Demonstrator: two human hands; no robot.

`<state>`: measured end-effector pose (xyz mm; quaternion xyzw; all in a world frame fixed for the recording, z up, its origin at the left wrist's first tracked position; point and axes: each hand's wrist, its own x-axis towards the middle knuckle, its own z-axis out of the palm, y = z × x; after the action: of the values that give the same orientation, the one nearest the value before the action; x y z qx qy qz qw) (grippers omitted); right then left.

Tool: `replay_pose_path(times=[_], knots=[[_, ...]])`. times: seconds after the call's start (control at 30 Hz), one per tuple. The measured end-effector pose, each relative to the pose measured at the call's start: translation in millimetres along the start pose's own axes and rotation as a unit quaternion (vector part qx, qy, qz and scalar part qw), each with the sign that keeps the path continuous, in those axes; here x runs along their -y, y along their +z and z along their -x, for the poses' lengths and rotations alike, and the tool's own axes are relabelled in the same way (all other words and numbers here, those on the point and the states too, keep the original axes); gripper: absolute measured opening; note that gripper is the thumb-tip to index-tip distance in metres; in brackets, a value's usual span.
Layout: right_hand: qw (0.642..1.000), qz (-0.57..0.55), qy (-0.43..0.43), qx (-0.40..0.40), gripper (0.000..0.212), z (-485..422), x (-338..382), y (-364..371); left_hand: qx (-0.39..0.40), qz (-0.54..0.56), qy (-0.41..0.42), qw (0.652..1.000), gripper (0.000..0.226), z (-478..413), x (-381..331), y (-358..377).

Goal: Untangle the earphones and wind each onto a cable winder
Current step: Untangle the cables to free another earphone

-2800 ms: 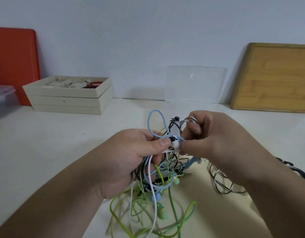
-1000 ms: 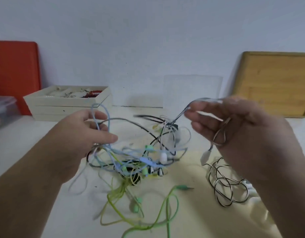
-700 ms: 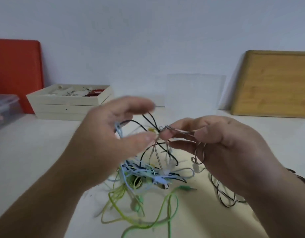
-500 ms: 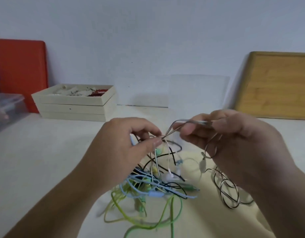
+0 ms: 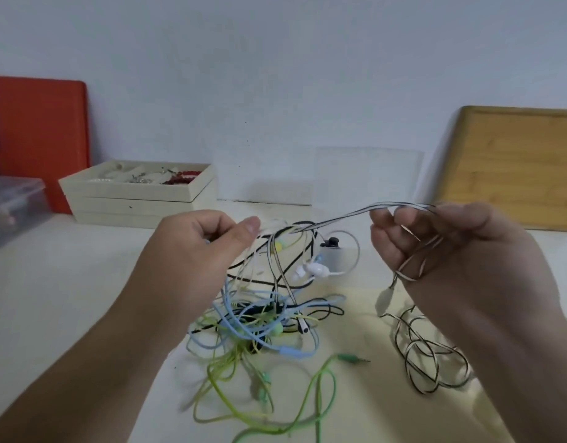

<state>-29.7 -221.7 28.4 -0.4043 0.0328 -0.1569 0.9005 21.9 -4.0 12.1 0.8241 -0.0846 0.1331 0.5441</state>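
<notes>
Both hands are raised above the tabletop [image 5: 52, 298] and now sit farther apart than half a second ago, when their fingertips nearly met at the middle of the frame. The right hand [image 5: 448, 251], at right of centre, pinches a black-and-white striped cable [image 5: 339, 217] between thumb and curled fingers; loops of that cable hang from its palm and trail down to a coil lying on the tabletop at lower right. With the hands spread, the striped cable is drawn out into a longer, nearly level line running left from the right hand into the tangle. The left hand [image 5: 205, 244], at centre left, has its fingers curled and its thumb pressed forward on pale strands at the top of the tangle of earphones [image 5: 263, 318], which hangs from that hand and spreads over the tabletop at the lower middle, blue, green, black and white cords mixed. A white earbud [image 5: 314, 270] dangles in the middle, more exposed than before. A green plug [image 5: 350, 358] lies just right of the pile.
</notes>
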Motion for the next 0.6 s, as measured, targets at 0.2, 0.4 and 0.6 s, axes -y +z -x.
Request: replay_pose_path(times=[0.2, 0.4, 0.6], knots=[[0.999, -0.010, -0.010, -0.042, 0.018, -5, 4, -6, -0.075, 0.125, -0.164, 0.976, 0.047, -14, 14, -2], [0.997, 0.037, -0.007, 0.066, 0.024, 6, 1, 3, -0.095, -0.108, 0.052, 0.988, 0.026, -7, 15, -4], [0.988, 0.054, 0.015, 0.143, 0.025, 8, -6, 3, -0.088, -0.162, 0.308, 0.933, 0.008, 11, 1, 6]])
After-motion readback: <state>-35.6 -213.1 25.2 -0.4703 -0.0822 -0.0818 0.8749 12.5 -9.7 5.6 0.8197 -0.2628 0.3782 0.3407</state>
